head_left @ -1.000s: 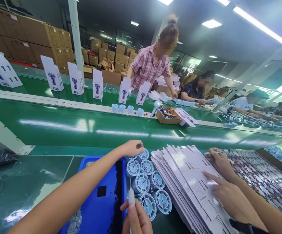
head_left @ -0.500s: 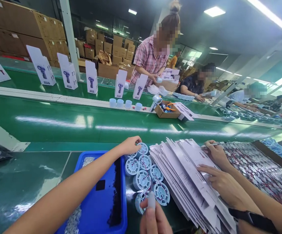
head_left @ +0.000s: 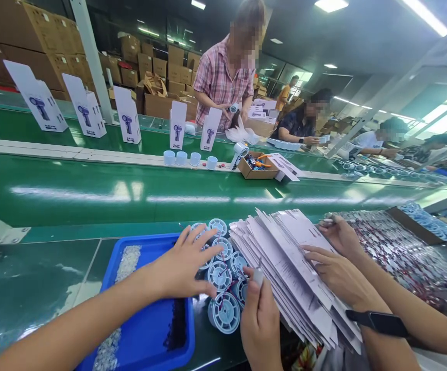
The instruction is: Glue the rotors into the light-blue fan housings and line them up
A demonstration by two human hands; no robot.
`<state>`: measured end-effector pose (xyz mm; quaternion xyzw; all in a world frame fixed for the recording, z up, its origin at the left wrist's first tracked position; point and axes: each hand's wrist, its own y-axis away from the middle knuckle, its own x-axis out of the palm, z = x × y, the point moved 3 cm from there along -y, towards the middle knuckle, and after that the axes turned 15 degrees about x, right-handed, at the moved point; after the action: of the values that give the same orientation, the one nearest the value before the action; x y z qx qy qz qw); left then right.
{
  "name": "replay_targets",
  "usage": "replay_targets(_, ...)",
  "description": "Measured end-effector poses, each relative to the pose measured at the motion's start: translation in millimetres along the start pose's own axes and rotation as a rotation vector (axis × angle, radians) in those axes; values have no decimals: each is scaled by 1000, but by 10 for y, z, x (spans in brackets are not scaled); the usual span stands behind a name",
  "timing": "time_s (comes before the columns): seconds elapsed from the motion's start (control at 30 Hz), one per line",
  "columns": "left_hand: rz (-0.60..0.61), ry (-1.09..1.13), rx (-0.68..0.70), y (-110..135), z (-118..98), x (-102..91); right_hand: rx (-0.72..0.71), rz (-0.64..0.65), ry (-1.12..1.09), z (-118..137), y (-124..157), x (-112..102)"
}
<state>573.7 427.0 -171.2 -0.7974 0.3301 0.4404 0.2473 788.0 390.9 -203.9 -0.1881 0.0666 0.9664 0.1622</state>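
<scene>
My left hand [head_left: 187,265] reaches over a cluster of light-blue round fan housings [head_left: 219,275], palm down and fingers spread. The housings have spoked, ring-shaped faces, and thin red and dark wires run across several of them. My right hand [head_left: 261,322] is closed around a small tool [head_left: 258,277] with a pale grey handle and a thin tip pointing up. It is just right of the nearest housing [head_left: 225,312]. Beneath my left forearm lies a blue tray [head_left: 157,330] holding small clear pieces along its left side and small black pieces along its right.
On the right, a co-worker's hands [head_left: 335,268] are at a stack of white printed sheets [head_left: 285,268]. Beyond them lie many wired parts [head_left: 393,252]. A green conveyor [head_left: 92,180] crosses ahead, with white cartons [head_left: 129,116] and a small brown box [head_left: 258,170] beyond.
My left hand has gone from bent fingers at the far housing to spread fingers nearer me. My right hand has moved up and right with the tool. The view has shifted slightly.
</scene>
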Motion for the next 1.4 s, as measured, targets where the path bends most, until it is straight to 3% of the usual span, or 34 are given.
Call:
replay_targets(0.07, 50, -2, 10, 109, -80, 96, -99, -89, 120, -153, 265, 204)
replay_targets(0.13, 78, -13, 11, 187, -139, 190, -185, -137, 222, -210, 335, 299)
replay_targets(0.47, 56, -40, -3, 241, -264, 515, -260, -43, 349, -278, 250, 248)
replay_targets(0.83, 133, -67, -10, 213, -366, 526, -362, -136, 263, -125, 346, 246)
replay_targets(1.0, 183, -54, -40, 209, -384, 509, -335, -87, 186, -146, 352, 245)
replay_targets(1.4, 91, -38, -66, 262, -423, 532, -470, -9, 137, -146, 331, 220)
